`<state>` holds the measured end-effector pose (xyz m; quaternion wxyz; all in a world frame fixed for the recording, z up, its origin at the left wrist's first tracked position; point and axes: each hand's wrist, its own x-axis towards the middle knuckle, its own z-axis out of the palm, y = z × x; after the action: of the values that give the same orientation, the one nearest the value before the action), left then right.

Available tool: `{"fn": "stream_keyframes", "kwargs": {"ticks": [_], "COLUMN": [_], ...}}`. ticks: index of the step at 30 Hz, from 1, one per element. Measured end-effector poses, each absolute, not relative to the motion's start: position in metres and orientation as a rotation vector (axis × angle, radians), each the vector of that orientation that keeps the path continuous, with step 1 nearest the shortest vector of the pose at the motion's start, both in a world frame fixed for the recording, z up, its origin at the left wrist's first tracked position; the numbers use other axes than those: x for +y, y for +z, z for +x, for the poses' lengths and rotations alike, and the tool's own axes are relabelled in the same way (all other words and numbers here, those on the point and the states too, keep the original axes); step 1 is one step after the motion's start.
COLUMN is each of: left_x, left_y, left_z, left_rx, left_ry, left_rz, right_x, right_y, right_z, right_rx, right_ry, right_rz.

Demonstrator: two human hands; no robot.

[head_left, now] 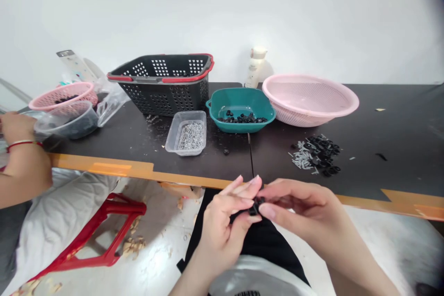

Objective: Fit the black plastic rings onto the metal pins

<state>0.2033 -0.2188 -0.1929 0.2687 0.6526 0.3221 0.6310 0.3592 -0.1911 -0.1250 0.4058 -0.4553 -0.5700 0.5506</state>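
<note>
We have both hands together just off the table edge: left hand [222, 236] and right hand [305, 208] are pinching a small black part [255, 206] between the fingertips, over a dark lap; it's mostly hidden by the fingers, so we can't tell its exact shape; main risk is a slipped pinch, since it's tiny and would vanish against the dark clothing or drop to the floor; the loose pile of black rings and metal pins [315, 155] lies open on the table, so a stray sleeve could scatter it; a lone black ring [226, 151] near the edge could roll off if knocked; the teal dish [263, 111] and clear tub [169, 141] sit close together, so a bump could spill either; the white bottle [255, 67] has a label, but we can't read it or any other writing
</note>
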Motion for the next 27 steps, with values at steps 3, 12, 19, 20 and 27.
{"fn": "stream_keyframes", "kwargs": {"ticks": [3,12,19,20,27], "left_x": [-0.219,-0.215,-0.212,-0.212,-0.210], "left_y": [-0.192,-0.195,-0.196,-0.196,-0.198], "left_z": [0.204,0.207,0.207,0.207,0.208], "left_rx": [0.849,0.839,0.884,0.884,0.859], "left_ry": [1.730,1.707,1.685,1.681,1.681], "left_rz": [1.665,1.658,1.714,1.718,1.707], "right_x": [-0.186,-0.188,-0.189,-0.188,-0.184], "right_y": [-0.128,-0.138,-0.139,-0.140,-0.148], "right_z": [0.366,0.359,0.359,0.360,0.362], "right_rx": [-1.511,-1.411,-1.312,-1.331,-1.453], "right_ry": [1.271,1.444,1.361,1.347,1.294], "right_rz": [-1.119,-1.032,-1.100,-1.090,-0.982]}}
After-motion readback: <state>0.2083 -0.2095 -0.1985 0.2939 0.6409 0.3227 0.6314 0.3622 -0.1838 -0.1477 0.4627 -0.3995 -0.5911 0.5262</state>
